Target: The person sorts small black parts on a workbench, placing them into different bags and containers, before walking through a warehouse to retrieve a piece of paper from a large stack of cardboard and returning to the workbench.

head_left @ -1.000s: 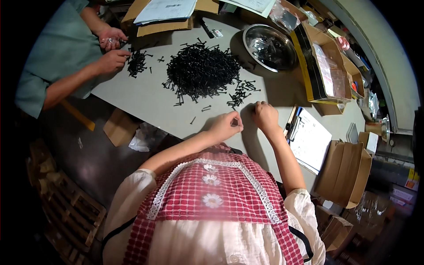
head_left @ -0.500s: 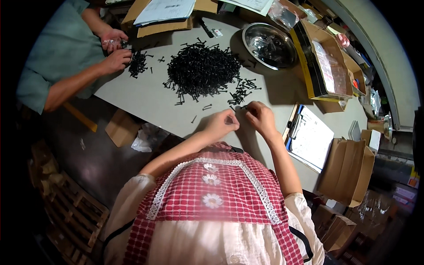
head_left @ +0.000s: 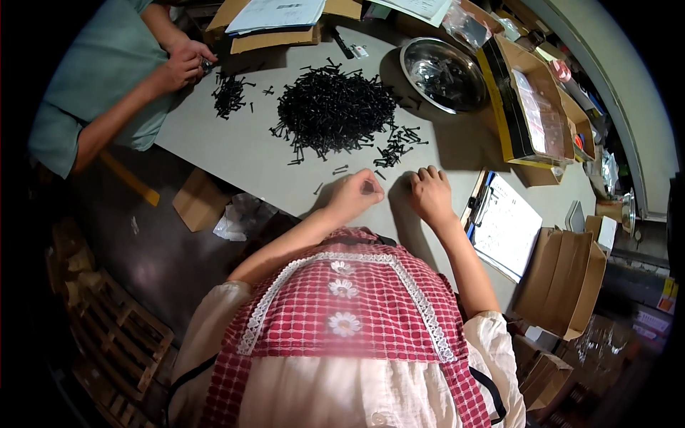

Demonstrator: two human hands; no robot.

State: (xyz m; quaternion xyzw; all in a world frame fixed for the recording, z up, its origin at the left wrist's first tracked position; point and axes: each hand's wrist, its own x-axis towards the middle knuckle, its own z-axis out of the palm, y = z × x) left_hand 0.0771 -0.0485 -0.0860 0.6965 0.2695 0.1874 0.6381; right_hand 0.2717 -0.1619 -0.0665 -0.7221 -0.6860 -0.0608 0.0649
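Black screws [head_left: 367, 187] sit half-hidden in curled left hand [head_left: 354, 196] fingers.

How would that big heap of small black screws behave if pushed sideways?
The heap of small black screws would probably spread, not slide whole: strays already lie scattered round it on the grey table. Each looks stiff and light. Some may roll.

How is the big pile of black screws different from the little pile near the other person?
The big pile is far larger, heaped thick mid-table, nearer the left hand and right hand. The little pile is small, thin and scattered, below the co-worker's hands. Both are black screws on the grey table.
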